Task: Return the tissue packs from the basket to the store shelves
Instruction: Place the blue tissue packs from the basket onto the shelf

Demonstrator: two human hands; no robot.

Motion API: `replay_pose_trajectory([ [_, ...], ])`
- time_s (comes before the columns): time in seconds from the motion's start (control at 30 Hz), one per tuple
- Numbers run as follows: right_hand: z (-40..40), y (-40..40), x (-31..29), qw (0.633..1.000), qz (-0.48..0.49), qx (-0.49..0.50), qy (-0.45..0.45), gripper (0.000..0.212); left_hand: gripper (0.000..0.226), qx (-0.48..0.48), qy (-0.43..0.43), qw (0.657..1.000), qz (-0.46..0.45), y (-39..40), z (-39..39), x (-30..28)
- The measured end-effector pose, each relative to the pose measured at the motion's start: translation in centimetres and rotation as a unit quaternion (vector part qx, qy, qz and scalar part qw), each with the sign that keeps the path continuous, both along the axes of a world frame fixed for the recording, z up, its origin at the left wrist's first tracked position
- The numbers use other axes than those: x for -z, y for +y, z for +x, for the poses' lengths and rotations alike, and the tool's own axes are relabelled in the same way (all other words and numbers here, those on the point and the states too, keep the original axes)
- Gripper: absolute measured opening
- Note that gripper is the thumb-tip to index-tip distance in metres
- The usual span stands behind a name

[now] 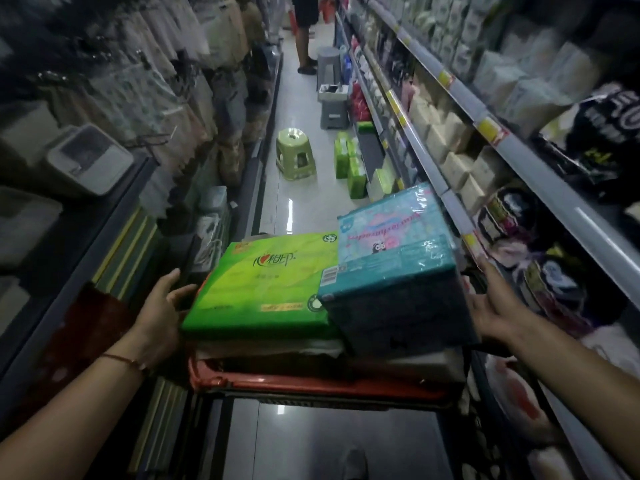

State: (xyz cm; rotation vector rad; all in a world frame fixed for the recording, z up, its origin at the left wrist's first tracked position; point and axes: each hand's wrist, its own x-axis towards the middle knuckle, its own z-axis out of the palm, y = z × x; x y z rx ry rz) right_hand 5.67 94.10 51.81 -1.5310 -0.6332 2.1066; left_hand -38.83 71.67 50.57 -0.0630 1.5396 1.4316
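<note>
Both grips loose and spread: left hand (pixel 162 306) with straight fingers against the left side of the green tissue pack (pixel 259 285), right hand (pixel 495 306) open beside the right side of the teal tissue pack (pixel 391 271), possibly touching it, contact hard to confirm. Nothing pinched or wrapped by either hand.

Green pack lying flat on top of the load in the red basket (pixel 311 382), toward its left edge. Teal pack tilted, propped on the green one and leaning past the basket's right edge toward the shelves (pixel 450 199). More pale packs visible underneath, mostly hidden.

Further down the aisle: a green stool (pixel 296 155) on the floor (pixel 298 209), several green packs (pixel 349 164) standing near the foot of the shelves, grey stools (pixel 332 109) beyond, and a person's legs (pixel 304 36) at the far end.

Probable risks from here: teal pack sliding off the slanted perch if lifted one-handed or if the green pack is pulled first; slick plastic wrap slipping through flat fingers without a firm squeeze from both sides; basket tipping if pressed on its overhanging right side. Safest likely order: teal first, then green.
</note>
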Motion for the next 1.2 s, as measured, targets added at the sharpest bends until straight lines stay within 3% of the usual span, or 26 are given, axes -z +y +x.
replay_pose_trajectory([
  [0.2, -5.7, 9.8, -2.2, 0.999, -0.006, 0.025, 0.041, 0.08, 0.047, -0.003, 0.015, 1.0, 0.004, 8.7, -4.4, -1.0],
  [0.4, -12.8, 19.5, -2.0, 0.997, -0.002, 0.071, 0.005, 0.081, 0.047, -0.011, 0.013, 1.0, 0.021, 18.6, -11.9, 1.2],
  [0.6, -21.2, 30.9, 2.3, 0.997, -0.005, 0.058, -0.054, 0.071, 0.05, -0.002, -0.013, 1.0, 0.02, 30.3, -21.8, 4.1],
  [0.77, -26.8, 38.6, 2.4, 0.992, -0.026, 0.1, -0.074, 0.085, 0.042, 0.026, -0.001, 0.999, 0.021, 39.9, -28.3, 3.5],
  [0.93, -31.3, 46.5, 1.8, 0.992, 0.0, 0.108, -0.065, 0.059, 0.04, 0.061, 0.022, 0.998, 0.011, 48.4, -33.0, 2.3],
  [1.07, -34.3, 53.3, 2.9, 0.994, -0.023, 0.097, -0.047, 0.068, 0.052, 0.064, 0.009, 0.998, 0.005, 55.8, -36.5, 3.3],
  [1.2, -37.2, 61.9, 4.7, 0.991, -0.017, 0.123, -0.04, 0.057, 0.05, 0.077, 0.016, 0.997, -0.023, 64.6, -38.9, 4.2],
])
